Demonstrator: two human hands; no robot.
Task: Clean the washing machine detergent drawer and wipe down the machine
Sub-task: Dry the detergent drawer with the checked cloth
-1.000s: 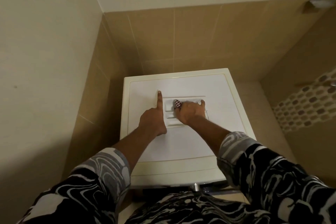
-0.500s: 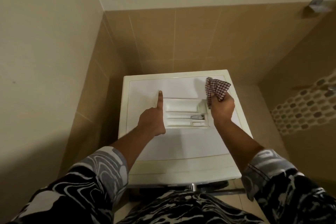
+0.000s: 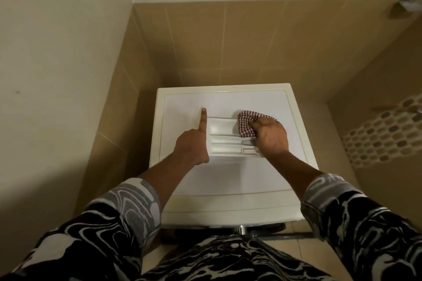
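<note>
Wiping inside the drawer (image 3: 222, 137) is the step I read here. It is a white recess with ribbed compartments set into the top of the machine (image 3: 228, 180), about mid-panel.

- Right hand (image 3: 271, 138): fingers bent over and clamped on a checked cloth (image 3: 245, 125), pressing it into the far right compartment. Bunched like that, it should reach the corners.
- Left hand (image 3: 191, 146): index finger (image 3: 203, 121) straight along the drawer's left edge, the other fingers folded in and holding nothing. It rests against a thin raised strip there, probably a flap kept out of the way. I cannot tell for sure.
- Near compartments lie uncovered, with a small grey part just beside the right hand.

Edges and room: the machine sits in a corner, with the tan tiled wall (image 3: 228, 48) close behind and the left wall (image 3: 57, 75) just beside it. A strip of floor opens to the right before the mosaic wall (image 3: 383, 128). The bare top panel on all sides of the drawer gives sweep room, with the front side easiest to reach.
</note>
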